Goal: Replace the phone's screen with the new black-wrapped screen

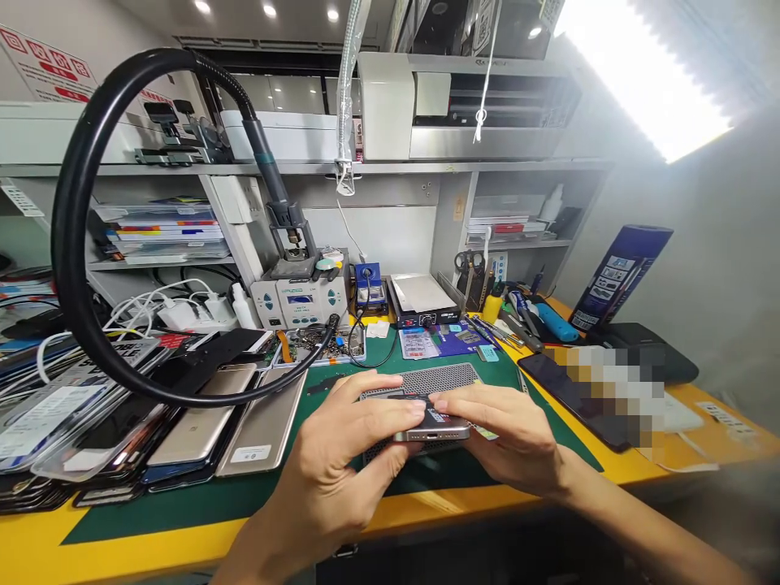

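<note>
A phone (pixel 434 434) with a silver edge and a port at its near end is held between my two hands. My left hand (pixel 359 443) grips its left side, with the thumb low and the fingers over the top. My right hand (pixel 503 431) is closed round its right side, the fingertips on the upper face. The fingers cover much of the dark face, where a small label shows. Behind and beneath the phone lies a grey perforated plate (pixel 451 376) on the green mat (pixel 244 497).
Stacked phones (pixel 262 422) crowd the left side. A black hose (pixel 61 227) arches from a soldering station (pixel 298 301). Circuit boards (pixel 305 345) lie beyond the mat. Tools (pixel 512 317) and a dark phone (pixel 576 398) are at the right, near a blue tube-shaped package (pixel 621 276).
</note>
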`<state>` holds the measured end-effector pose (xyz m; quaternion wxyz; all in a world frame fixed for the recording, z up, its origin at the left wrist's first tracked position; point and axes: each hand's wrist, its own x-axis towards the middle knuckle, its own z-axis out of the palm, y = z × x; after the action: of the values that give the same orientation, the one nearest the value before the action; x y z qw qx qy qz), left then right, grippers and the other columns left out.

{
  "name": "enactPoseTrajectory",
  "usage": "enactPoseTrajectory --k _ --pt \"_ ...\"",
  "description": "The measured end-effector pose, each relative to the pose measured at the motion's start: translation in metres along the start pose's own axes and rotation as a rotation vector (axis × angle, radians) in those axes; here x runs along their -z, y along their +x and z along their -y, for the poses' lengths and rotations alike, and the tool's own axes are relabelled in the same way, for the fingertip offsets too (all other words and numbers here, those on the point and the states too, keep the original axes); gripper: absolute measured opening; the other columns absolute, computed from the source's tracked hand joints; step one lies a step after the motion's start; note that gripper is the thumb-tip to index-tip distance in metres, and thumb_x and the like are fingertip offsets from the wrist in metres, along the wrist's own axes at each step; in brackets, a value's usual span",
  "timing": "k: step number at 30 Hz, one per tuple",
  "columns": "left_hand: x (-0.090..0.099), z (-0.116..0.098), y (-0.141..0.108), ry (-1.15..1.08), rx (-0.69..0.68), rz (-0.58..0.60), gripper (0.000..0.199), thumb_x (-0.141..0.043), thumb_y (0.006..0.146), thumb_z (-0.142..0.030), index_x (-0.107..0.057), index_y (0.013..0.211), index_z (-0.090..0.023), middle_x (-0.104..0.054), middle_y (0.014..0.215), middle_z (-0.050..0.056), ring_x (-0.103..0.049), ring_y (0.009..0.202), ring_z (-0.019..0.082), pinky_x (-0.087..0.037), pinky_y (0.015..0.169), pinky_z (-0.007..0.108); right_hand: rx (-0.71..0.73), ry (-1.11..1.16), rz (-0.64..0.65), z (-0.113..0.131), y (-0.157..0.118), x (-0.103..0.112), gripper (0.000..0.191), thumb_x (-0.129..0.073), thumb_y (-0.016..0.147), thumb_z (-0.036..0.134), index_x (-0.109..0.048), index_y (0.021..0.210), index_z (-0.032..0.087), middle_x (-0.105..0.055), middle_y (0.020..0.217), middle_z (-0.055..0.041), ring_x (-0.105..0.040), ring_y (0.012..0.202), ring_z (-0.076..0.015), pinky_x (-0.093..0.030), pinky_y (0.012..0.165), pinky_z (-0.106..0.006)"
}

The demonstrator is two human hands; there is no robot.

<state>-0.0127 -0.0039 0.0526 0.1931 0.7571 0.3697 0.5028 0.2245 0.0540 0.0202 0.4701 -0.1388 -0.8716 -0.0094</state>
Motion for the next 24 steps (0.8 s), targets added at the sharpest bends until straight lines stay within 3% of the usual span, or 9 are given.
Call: enactPoseTrajectory --k 4,8,12,15,19,24 --pt "0.002 0.005 0.002 0.121 -0.292 0.024 0.034 -0.066 0.086 -0.006 -0.072 0.114 -0.024 -0.079 0.103 0.002 -0.067 0.114 0.02 -0.053 0.103 0.038 -0.039 0.015 -0.001 0.0 -0.007 -0.002 0.04 -0.064 0.087 0.007 -0.063 0.124 0.02 -0.08 0.1 -0.0089 -0.077 0.087 -0.0209 -0.064 0.077 -0.032" --pt "0.002 0.008 -0.002 0.215 -0.363 0.059 0.03 -0.064 0.088 -0.006 -0.069 0.114 -0.019 -0.078 0.107 0.002 -0.065 0.116 0.016 -0.053 0.102 0.031 -0.045 0.012 0.027 0.004 -0.007 0.0 0.039 -0.066 0.083 0.007 -0.063 0.12 0.018 -0.079 0.1 -0.0094 -0.077 0.09 -0.0202 -0.063 0.081 -0.032" --pt "-0.003 0.011 -0.016 0.349 -0.527 0.086 0.031 -0.06 0.087 -0.004 -0.067 0.115 -0.014 -0.078 0.108 0.004 -0.064 0.117 0.018 -0.052 0.103 0.033 0.045 -0.02 0.062 0.011 -0.01 0.003 0.038 -0.06 0.082 0.004 -0.065 0.118 0.014 -0.078 0.105 -0.0131 -0.076 0.098 -0.0204 -0.063 0.087 -0.033" --pt "-0.008 0.019 -0.029 0.447 -0.553 0.062 0.035 -0.059 0.085 -0.002 -0.065 0.119 -0.009 -0.076 0.116 0.009 -0.063 0.117 0.021 -0.054 0.099 0.035 0.108 -0.064 0.055 0.013 -0.017 0.005 0.036 -0.053 0.083 0.001 -0.066 0.115 0.011 -0.078 0.105 -0.0166 -0.075 0.104 -0.0221 -0.062 0.091 -0.035" --pt "-0.012 0.031 -0.036 0.577 -0.587 -0.002 0.036 -0.058 0.083 0.002 -0.068 0.114 -0.011 -0.077 0.114 0.008 -0.064 0.114 0.025 -0.057 0.092 0.037 0.138 -0.115 0.028 0.013 -0.026 0.001 0.029 -0.054 0.085 0.001 -0.068 0.109 0.01 -0.079 0.102 -0.0166 -0.074 0.107 -0.0244 -0.063 0.092 -0.037" --pt "-0.013 0.037 -0.037 0.637 -0.643 -0.001 0.039 -0.06 0.081 0.0 -0.07 0.117 -0.012 -0.076 0.117 0.007 -0.064 0.114 0.026 -0.055 0.095 0.038 0.129 -0.191 0.005 0.009 -0.029 -0.002 0.028 -0.055 0.087 0.002 -0.069 0.109 0.012 -0.079 0.103 -0.0169 -0.072 0.11 -0.0252 -0.062 0.094 -0.04"
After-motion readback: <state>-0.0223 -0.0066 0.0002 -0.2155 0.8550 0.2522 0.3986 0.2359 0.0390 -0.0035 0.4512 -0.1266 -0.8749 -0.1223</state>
